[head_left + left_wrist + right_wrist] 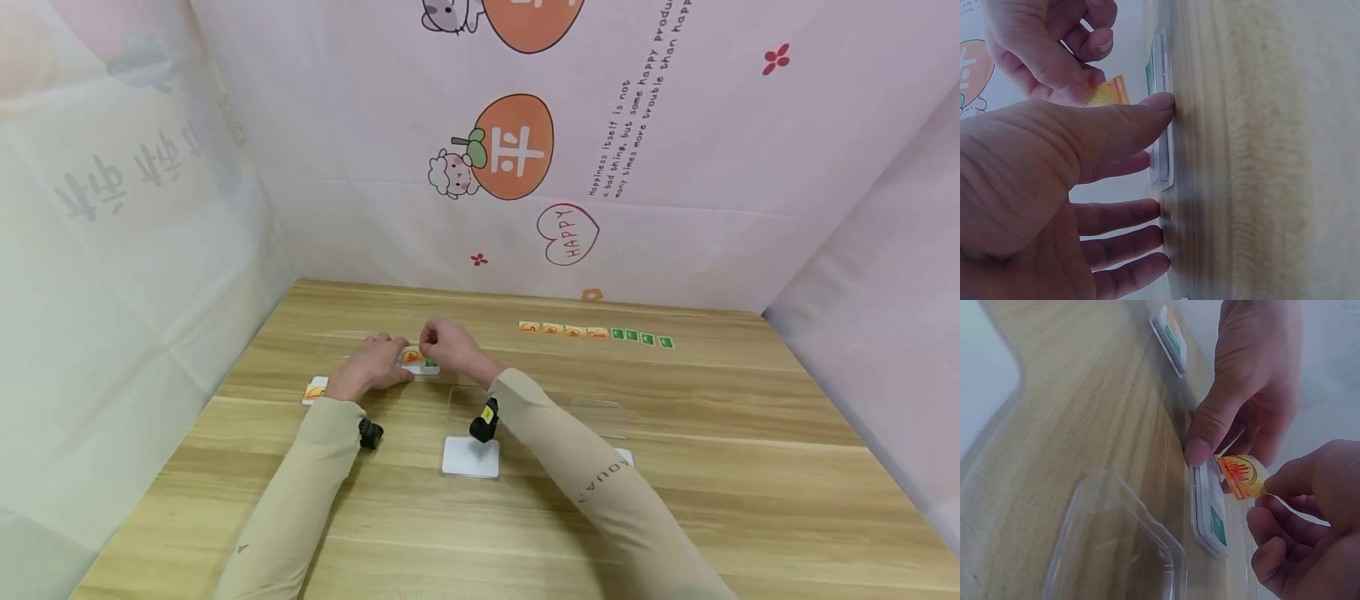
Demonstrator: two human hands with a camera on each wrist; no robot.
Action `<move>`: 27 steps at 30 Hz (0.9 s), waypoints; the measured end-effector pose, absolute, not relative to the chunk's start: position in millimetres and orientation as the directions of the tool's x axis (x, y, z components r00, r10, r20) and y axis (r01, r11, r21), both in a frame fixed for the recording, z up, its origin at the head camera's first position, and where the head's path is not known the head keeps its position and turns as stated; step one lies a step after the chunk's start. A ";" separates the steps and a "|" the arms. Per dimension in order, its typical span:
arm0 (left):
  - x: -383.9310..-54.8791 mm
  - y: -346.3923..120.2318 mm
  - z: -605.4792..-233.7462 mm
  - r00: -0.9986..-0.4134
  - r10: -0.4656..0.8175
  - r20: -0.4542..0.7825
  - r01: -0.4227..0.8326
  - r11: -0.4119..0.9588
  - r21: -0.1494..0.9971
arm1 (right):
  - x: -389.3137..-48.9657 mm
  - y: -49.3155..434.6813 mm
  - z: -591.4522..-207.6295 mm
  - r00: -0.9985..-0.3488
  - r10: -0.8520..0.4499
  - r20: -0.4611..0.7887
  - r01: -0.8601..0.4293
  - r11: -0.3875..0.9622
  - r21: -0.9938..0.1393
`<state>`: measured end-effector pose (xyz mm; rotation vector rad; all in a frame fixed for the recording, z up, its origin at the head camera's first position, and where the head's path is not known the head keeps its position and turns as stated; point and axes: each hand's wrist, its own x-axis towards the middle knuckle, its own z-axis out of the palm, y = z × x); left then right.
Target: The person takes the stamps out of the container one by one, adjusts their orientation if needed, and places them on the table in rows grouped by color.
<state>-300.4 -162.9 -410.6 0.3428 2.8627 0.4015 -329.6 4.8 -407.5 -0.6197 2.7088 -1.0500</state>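
My left hand (pixel 372 364) grips a small white rectangular case (pixel 1200 503) at its edges, thumb on the near side. The case lies flat on the wooden table, and a green sticker (pixel 1217 526) is on one end of its top. My right hand (pixel 453 346) pinches an orange-and-yellow sticker (pixel 1242 476) between thumb and index finger. In the right wrist view the sticker is bent and tilted, close over the case, with one edge at its top. The left hand's other fingertips rest on the table, seen in the left wrist view.
Orange stickers (pixel 574 332) and green stickers (pixel 632 336) line up at the back right. Another white case (pixel 1169 340) with orange and green stickers lies left. A plain white case (pixel 470 457) sits in front. Clear plastic lids (pixel 600 417) lie near the right forearm. Printed cloth (pixel 375 217) hangs behind.
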 end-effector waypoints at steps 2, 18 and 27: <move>-300.5 -162.8 -410.6 -0.947 0.258 -0.191 0.195 0.935 0.296 | -329.5 5.6 -406.7 -0.896 -0.445 -0.004 -0.328 0.666 -0.670; -300.0 -162.4 -411.3 -0.952 0.257 -0.165 0.197 0.931 0.309 | -336.8 22.2 -400.2 -0.898 -0.441 0.001 -0.333 0.678 -0.655; -299.2 -162.8 -410.9 -0.950 0.258 -0.175 0.198 0.933 0.300 | -339.9 31.9 -399.2 -0.905 -0.426 0.003 -0.317 0.670 -0.671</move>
